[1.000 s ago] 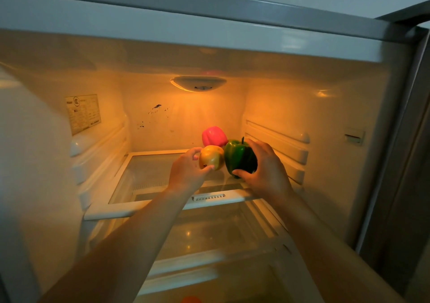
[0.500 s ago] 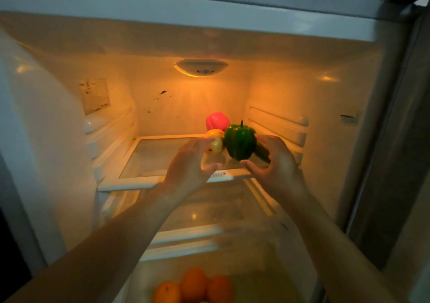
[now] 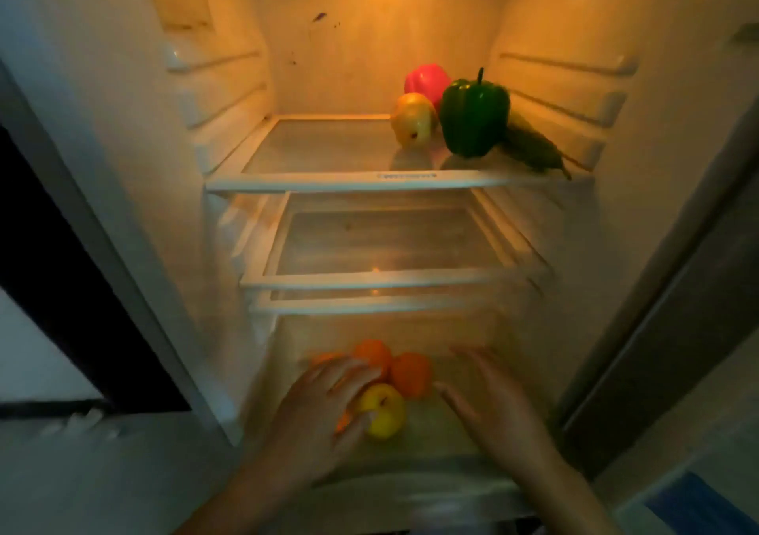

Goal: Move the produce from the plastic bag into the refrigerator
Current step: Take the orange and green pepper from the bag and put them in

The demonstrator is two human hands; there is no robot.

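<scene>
Both hands empty, fingers spread: left hand (image 3: 316, 411) over the bottom drawer (image 3: 410, 481), right hand (image 3: 488, 407) beside it. Green pepper (image 3: 472, 117), yellow apple (image 3: 412, 120), red fruit (image 3: 427, 78) and cucumber (image 3: 532, 146) sit at the top shelf (image 3: 328, 181) right-rear corner. Drawer holds oranges (image 3: 410, 372) and a yellow fruit (image 3: 384, 409).

Produce is crowding the right rear of the top shelf (image 3: 312, 183), where a green pepper (image 3: 473, 117) is fronting the cluster; its left half and the middle shelf (image 3: 390, 278) are lying open.
</scene>
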